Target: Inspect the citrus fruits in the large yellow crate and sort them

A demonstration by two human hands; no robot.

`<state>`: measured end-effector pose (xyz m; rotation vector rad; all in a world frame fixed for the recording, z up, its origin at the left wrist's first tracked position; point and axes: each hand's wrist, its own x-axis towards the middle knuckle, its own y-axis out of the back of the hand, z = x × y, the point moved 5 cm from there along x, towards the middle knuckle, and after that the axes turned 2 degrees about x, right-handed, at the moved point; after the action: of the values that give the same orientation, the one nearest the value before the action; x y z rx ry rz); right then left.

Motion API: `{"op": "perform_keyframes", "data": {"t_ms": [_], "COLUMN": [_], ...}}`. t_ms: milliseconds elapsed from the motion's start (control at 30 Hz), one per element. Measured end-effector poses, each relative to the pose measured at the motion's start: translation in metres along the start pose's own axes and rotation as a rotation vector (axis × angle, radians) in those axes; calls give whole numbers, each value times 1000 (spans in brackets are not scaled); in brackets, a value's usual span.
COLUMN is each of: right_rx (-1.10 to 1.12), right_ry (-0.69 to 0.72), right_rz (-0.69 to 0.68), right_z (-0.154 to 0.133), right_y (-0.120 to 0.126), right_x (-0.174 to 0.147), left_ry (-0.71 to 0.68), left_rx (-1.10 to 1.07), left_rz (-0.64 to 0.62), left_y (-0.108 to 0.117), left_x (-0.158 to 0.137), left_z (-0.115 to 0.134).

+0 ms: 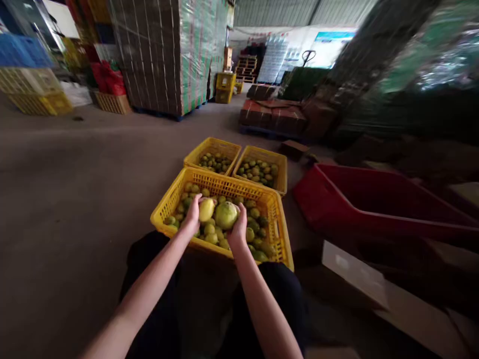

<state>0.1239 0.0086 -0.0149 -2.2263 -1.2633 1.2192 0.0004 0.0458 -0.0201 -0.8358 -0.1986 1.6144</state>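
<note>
My left hand (193, 213) is closed around a yellow, oval, lemon-like fruit (206, 210). In my right hand (239, 227) rests a larger, rounder yellow-green fruit (226, 215), with the fingers curled about its right side and underneath. Both fruits are held side by side, a small gap apart, above a yellow plastic crate (279, 219). Many green and yellow fruits (210, 233) lie loose inside that crate, which stands right in front of my knees. The fingers of both hands are partly hidden by the fruits and by blur.
Two more yellow crates, the left one (192, 154) and the right one (283, 174), stand behind, holding similar fruits. A large red tub (318, 199) is at the right, with cardboard (355, 271) in front of it. Wrapped pallet stacks (157, 60) rise farther back.
</note>
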Motion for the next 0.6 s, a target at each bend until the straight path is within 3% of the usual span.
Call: {"op": "perform_keyframes", "data": {"t_ms": [133,267,467,567,600], "right_rx": [27,107,120,138,132], "right_ry": [-173,-230,-275,-277,-288], "right_rz": [-48,-120,-74,-103,-119], "right_z": [7,5,-4,-15,-19], "right_y": [0,-1,9,12,12], "right_x": [2,4,6,2,0], "left_ry": [120,186,328,533,665], "left_rx": [-84,-43,454,648,768], "left_rz": [28,49,-70,-239,-373], "left_y": [5,13,39,60,67], "left_x": [-3,-2,-6,-29,-41], "left_z": [-4,-4,-25,-56,-69]}}
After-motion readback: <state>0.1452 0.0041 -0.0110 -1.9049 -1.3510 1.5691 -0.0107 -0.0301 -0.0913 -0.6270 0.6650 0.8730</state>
